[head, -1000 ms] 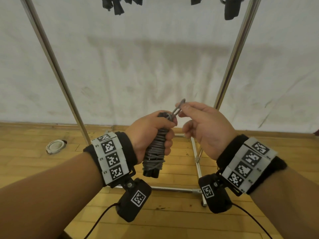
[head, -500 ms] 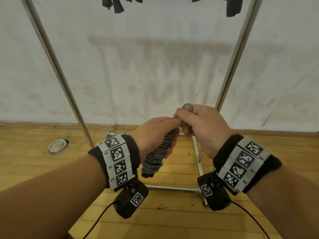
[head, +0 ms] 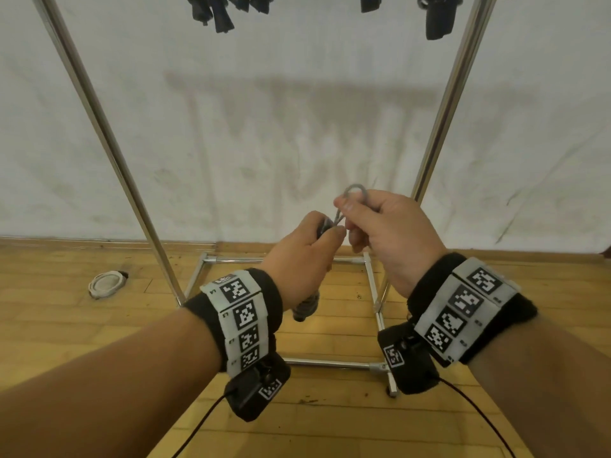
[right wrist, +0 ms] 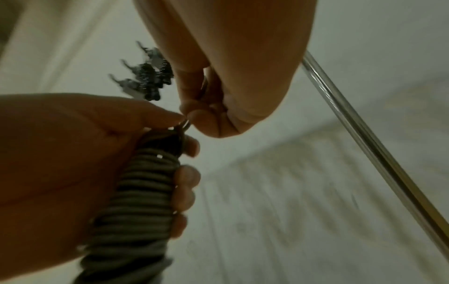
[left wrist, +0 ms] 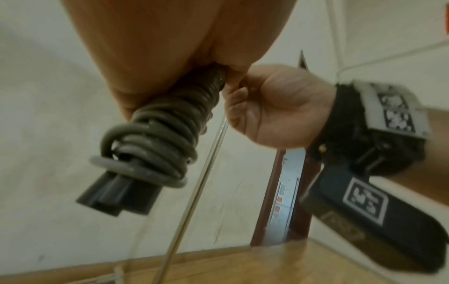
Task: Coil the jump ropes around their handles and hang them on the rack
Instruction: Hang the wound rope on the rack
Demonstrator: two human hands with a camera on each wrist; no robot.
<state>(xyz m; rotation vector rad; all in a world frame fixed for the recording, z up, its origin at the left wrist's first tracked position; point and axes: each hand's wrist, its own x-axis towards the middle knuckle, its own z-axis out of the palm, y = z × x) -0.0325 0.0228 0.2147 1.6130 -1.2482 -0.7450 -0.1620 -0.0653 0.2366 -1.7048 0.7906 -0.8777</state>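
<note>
My left hand (head: 309,249) grips a jump rope bundle (left wrist: 155,138): grey rope coiled tightly round two black handles (left wrist: 116,198), whose ends stick out below the fist. The coils (right wrist: 143,192) run up through the left fingers. My right hand (head: 380,223) pinches a small grey loop of rope (head: 355,193) that sticks up from the top of the bundle. Both hands are held at chest height in front of the chrome rack (head: 443,104). Several coiled ropes (head: 224,11) hang from the rack's top bar, at the upper edge of the head view.
The rack's two slanted uprights (head: 99,127) and floor frame (head: 330,363) stand right ahead, against a white wall. A white coiled object (head: 105,284) lies on the wooden floor at the left. A dark red door frame (left wrist: 269,192) shows in the left wrist view.
Both hands have risen and moved forward with the bundle. The right hand has drawn the rope loop up higher out of the top of the coil.
</note>
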